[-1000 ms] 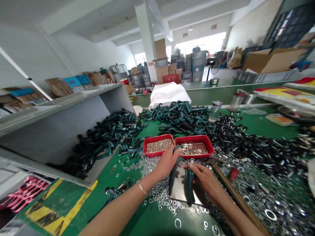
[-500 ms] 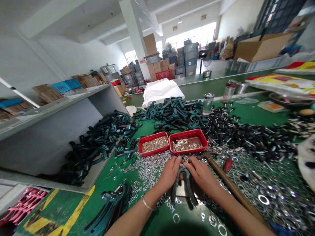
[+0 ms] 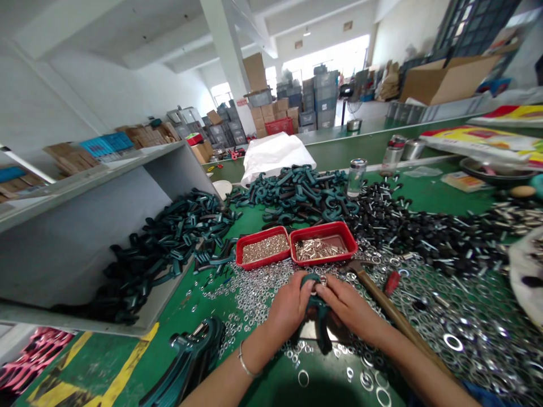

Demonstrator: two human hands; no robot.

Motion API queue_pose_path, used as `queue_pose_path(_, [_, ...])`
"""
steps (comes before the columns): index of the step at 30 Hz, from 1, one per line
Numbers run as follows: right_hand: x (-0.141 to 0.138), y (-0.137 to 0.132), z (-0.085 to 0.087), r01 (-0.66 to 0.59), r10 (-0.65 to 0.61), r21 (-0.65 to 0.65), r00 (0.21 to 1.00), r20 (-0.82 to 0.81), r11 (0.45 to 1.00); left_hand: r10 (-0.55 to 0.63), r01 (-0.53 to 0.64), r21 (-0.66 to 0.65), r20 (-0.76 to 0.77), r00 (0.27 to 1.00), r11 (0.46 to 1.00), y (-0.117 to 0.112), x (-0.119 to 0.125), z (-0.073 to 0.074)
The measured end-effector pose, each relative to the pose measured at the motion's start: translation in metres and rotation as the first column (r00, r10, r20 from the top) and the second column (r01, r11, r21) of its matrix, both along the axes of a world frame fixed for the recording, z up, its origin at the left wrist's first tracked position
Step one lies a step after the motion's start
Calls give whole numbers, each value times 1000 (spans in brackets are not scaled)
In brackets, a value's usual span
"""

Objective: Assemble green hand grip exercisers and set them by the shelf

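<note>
A teal, plier-like tool [image 3: 323, 330] with two spread handles is held over a dark metal plate [image 3: 311, 330] at the table's front. My left hand [image 3: 291, 299] is closed around its upper end, thumb pressed near the joint. From the other side, my right hand [image 3: 345, 302] pinches a small shiny metal piece [image 3: 323, 280] against the tool's head; fingers partly hide it. Just beyond both hands stand two red trays: the left tray [image 3: 263, 264] bears tiny metal parts, the right tray [image 3: 324, 261] small pins.
A hammer [image 3: 394, 308] lies right of my right hand, beside a red-handled screwdriver [image 3: 392, 282]. Loose washers [image 3: 453, 342] spread around. Similar teal tools are heaped behind the trays [image 3: 297, 195], in the grey shelf [image 3: 169, 243] and at front left [image 3: 190, 356]. Black-headed bolts [image 3: 424, 232] cover the right.
The teal tool has been turned and tipped in my hands, so its curved head now shows at the top by my left fingers. Both hands stay closed on it.
</note>
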State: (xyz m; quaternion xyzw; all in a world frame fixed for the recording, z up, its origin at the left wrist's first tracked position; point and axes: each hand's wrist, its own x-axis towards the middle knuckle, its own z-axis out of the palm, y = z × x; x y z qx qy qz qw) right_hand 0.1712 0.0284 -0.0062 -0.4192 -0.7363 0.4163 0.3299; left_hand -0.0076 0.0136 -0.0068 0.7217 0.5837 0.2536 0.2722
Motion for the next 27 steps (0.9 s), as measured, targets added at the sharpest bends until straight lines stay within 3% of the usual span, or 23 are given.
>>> queue_pose_path(3, [-4,-6,3,-163,139,-169,980,-146,972,-104,104,-16,30,994,994,-8,-8,7])
queue_pose_path(5, [-9,-12,3,-196,152,-231,969,-194,953,-139,141,-47,40,989,989,-13,-12,13])
queue_pose_path(11, [-14,-27,3,-100,100,-56,995,4,993,-211,200,-128,-74,975,971,-25,-14,26])
queue_pose_path(20, [-18,-15,-15,-110,112,-69,993,38,992,-170,168,-95,-13,985,981,-14,-11,10])
queue_pose_path(24, [-16,-15,-15,-88,94,-72,993,78,993,-189,187,-94,-11,982,978,-10,-9,3])
queue_pose_path(27, [2,-7,-8,-95,108,-64,969,223,993,-266,262,-82,-45,963,962,-1,-9,0])
